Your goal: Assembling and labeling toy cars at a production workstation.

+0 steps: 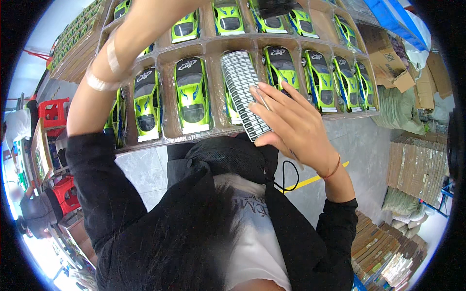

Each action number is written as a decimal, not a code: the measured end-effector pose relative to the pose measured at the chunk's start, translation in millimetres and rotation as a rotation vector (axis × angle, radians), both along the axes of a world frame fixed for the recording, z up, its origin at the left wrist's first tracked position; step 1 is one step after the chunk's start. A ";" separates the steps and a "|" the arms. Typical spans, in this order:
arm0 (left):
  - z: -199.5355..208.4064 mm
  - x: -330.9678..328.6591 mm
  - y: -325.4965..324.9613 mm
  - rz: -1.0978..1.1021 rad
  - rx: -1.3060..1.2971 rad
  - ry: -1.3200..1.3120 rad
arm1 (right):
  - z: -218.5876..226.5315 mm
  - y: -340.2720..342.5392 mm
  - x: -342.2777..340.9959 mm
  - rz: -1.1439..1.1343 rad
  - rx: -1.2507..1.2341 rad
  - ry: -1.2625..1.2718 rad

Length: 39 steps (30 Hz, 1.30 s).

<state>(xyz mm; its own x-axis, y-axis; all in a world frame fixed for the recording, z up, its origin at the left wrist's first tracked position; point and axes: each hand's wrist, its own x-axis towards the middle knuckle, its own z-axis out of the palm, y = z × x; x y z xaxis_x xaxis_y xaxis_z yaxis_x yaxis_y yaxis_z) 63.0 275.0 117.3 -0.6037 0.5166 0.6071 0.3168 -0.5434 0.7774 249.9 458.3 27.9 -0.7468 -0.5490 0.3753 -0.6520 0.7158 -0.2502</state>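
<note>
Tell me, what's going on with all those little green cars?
A person has a tray in front of them, with green toy cars sitting in separate compartments. Their right hand holds a sheet with a black-and-white grid, which partly covers one of the cars. Their left forearm stretches over the tray toward its far side, but the left hand is out of the picture.

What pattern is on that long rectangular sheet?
The sheet has a black and white grid; head view.
</note>
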 end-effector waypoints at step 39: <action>-23.8 44.8 -61.3 0.534 -0.522 0.278 | -0.5 -16.9 -93.7 -0.244 -0.866 -0.758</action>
<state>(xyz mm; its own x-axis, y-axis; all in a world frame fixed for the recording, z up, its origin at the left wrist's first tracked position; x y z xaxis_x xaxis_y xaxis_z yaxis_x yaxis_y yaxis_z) 107.8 213.7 93.5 -0.7118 0.4595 0.5312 0.6516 0.1498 0.7436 156.1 441.4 27.3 -0.9896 -0.1401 -0.0324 0.0034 0.2024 -0.9793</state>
